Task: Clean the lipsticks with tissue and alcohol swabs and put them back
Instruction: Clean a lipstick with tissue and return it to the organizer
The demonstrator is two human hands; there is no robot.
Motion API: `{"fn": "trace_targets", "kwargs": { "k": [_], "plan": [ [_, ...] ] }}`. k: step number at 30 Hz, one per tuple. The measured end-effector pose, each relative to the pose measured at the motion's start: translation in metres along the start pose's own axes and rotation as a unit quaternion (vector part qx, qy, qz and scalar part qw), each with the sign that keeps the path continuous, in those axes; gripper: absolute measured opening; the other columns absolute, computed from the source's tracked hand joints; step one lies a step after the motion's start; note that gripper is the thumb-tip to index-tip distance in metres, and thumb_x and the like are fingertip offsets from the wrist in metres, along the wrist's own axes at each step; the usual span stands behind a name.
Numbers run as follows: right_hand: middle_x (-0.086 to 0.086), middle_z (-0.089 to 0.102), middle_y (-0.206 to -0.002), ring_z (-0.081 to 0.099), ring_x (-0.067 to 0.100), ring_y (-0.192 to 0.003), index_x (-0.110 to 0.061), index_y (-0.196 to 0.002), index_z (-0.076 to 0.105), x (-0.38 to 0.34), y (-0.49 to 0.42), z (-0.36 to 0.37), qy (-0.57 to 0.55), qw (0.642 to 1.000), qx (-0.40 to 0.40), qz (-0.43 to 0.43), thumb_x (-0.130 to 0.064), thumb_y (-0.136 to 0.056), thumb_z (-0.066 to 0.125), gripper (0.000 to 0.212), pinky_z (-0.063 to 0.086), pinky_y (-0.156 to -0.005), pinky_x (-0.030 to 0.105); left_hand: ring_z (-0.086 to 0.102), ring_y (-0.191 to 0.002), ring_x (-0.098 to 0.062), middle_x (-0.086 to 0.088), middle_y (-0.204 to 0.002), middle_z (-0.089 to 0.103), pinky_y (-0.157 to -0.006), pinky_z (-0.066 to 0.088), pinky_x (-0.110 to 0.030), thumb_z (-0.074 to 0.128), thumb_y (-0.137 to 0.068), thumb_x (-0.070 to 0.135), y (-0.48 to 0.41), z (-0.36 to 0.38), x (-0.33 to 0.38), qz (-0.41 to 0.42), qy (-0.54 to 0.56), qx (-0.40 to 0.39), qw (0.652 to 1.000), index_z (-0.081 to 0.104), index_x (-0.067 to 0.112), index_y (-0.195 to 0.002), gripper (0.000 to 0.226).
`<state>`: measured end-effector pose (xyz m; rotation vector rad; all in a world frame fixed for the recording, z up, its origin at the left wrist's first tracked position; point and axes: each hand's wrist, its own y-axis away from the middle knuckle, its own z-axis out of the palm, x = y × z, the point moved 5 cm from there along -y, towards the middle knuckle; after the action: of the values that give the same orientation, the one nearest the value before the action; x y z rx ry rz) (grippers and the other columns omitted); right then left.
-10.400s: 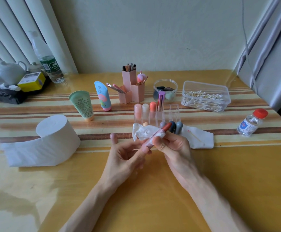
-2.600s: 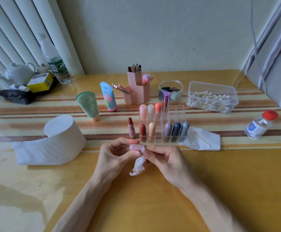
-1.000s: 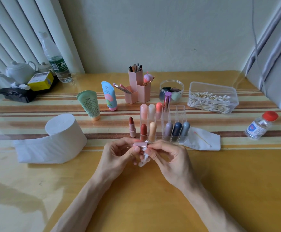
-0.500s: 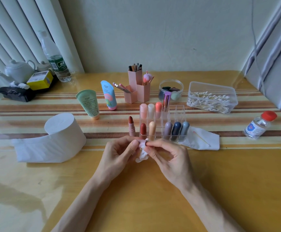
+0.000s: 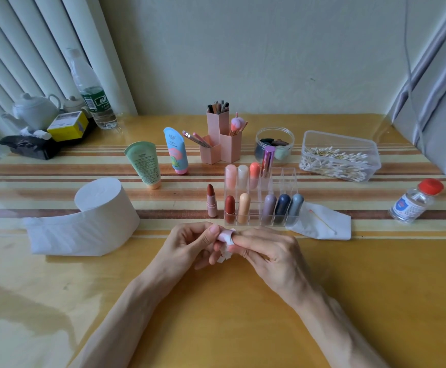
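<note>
An uncapped brown-red lipstick point(image 5: 211, 200) in a pink case stands upright on the table, just left of the clear organizer point(image 5: 285, 179). Several capped lipsticks fill the organizer's slots. In front of it, my left hand point(image 5: 190, 243) pinches the pink lipstick cap point(image 5: 224, 234). My right hand point(image 5: 267, 252) pinches a crumpled bit of tissue point(image 5: 227, 253) against the cap's right end. Most of the cap is hidden by my fingers.
A toilet paper roll point(image 5: 97, 208) lies at the left. A used tissue with a cotton swab point(image 5: 323, 221) lies right of the organizer. Farther right are the alcohol bottle point(image 5: 416, 201) and swab box point(image 5: 338, 155). Tubes point(image 5: 143, 164) and brush holders point(image 5: 220, 139) stand behind.
The lipstick body was set upright beside the organizer; both hands now work the tissue on the pink cap. Over the last second the tissue has bunched closer to the cap.
</note>
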<state>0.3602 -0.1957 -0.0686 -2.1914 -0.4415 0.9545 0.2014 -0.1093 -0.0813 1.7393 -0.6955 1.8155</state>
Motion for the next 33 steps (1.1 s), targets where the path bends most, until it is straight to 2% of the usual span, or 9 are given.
{"fn": "trace_targets", "kwargs": {
  "k": [4,9,12,14,19,22,24,28,33],
  "plan": [
    [-0.003,0.078,-0.102,0.073,0.013,-0.091,-0.010,-0.113,0.080,0.000,0.001,0.001,0.023,1.000,0.014,0.009,-0.020,-0.101,0.071,0.018,0.060,-0.081,0.030,0.050,-0.055,-0.014,-0.011,-0.065,0.059,-0.047,0.036,-0.020,0.055,-0.103,0.030,0.000,0.003,-0.001,-0.005,0.024,-0.004,1.000,0.075,0.006,-0.086,0.035],
    [-0.008,0.079,-0.101,0.074,0.006,-0.093,-0.007,-0.101,0.080,0.003,0.004,0.004,-0.060,0.993,0.031,0.097,-0.016,-0.099,0.073,0.012,0.058,-0.082,0.023,0.060,-0.061,-0.018,-0.014,-0.072,0.068,-0.051,0.047,-0.024,0.066,-0.097,0.019,0.001,0.003,0.003,0.062,0.024,0.039,0.997,0.075,-0.002,-0.110,0.026],
    [-0.007,0.081,-0.107,0.078,0.015,-0.096,-0.010,-0.113,0.081,0.012,0.009,0.012,-0.198,0.954,0.012,0.225,-0.024,-0.101,0.070,0.021,0.063,-0.085,0.040,0.068,-0.067,-0.023,-0.019,-0.081,0.074,-0.062,0.058,-0.030,0.068,-0.094,0.008,0.000,0.001,0.003,0.098,-0.004,0.068,0.993,0.072,-0.005,-0.114,0.024],
    [-0.006,0.081,-0.105,0.078,0.019,-0.096,-0.013,-0.114,0.081,0.013,0.010,0.014,-0.201,0.947,0.015,0.251,-0.031,-0.101,0.070,0.025,0.062,-0.087,0.044,0.069,-0.066,-0.027,-0.020,-0.083,0.075,-0.064,0.059,-0.033,0.069,-0.095,0.012,-0.001,0.001,0.004,0.114,-0.034,0.067,0.991,0.073,-0.001,-0.115,0.024],
    [-0.010,0.077,-0.093,0.072,0.003,-0.087,-0.009,-0.100,0.080,-0.002,0.004,0.001,-0.036,0.990,0.068,0.119,-0.020,-0.098,0.074,0.013,0.056,-0.079,0.018,0.057,-0.053,-0.028,-0.015,-0.065,0.060,-0.052,0.052,-0.034,0.055,-0.105,0.033,0.000,0.007,0.007,0.072,-0.025,0.039,0.996,0.068,0.005,-0.117,0.034],
    [-0.004,0.077,-0.098,0.073,0.010,-0.092,-0.005,-0.101,0.080,-0.006,0.003,0.002,-0.001,0.996,0.064,0.065,-0.013,-0.098,0.073,0.011,0.058,-0.084,0.024,0.036,-0.050,-0.021,-0.004,-0.061,0.041,-0.045,0.034,-0.027,0.040,-0.109,0.045,0.000,0.010,0.004,0.030,-0.038,0.033,0.998,0.053,-0.002,-0.079,0.057],
    [-0.003,0.077,-0.099,0.073,0.015,-0.091,-0.004,-0.101,0.080,-0.006,0.003,0.004,0.004,0.997,0.052,0.050,-0.011,-0.099,0.074,0.009,0.059,-0.083,0.030,0.026,-0.055,-0.017,0.001,-0.064,0.032,-0.048,0.027,-0.023,0.038,-0.109,0.042,0.000,0.013,0.003,0.018,-0.044,0.025,0.999,0.040,0.006,-0.072,0.052],
    [-0.002,0.077,-0.097,0.072,0.017,-0.089,-0.004,-0.100,0.079,-0.005,0.003,0.004,-0.009,0.998,0.043,0.050,-0.010,-0.099,0.074,0.008,0.059,-0.081,0.032,0.030,-0.057,-0.014,0.007,-0.067,0.035,-0.051,0.031,-0.022,0.040,-0.108,0.039,0.000,0.013,0.008,0.065,-0.083,-0.005,0.994,0.055,0.025,-0.076,0.038],
    [-0.012,0.076,-0.088,0.073,0.010,-0.081,-0.011,-0.095,0.079,0.002,0.003,0.004,-0.094,0.982,0.052,0.157,-0.028,-0.099,0.072,0.019,0.057,-0.073,0.025,0.049,-0.056,-0.007,0.008,-0.074,0.058,-0.054,0.039,-0.020,0.052,-0.105,0.012,0.002,0.009,0.013,0.122,-0.103,0.019,0.987,0.061,-0.006,-0.109,0.020]
  ]
}}
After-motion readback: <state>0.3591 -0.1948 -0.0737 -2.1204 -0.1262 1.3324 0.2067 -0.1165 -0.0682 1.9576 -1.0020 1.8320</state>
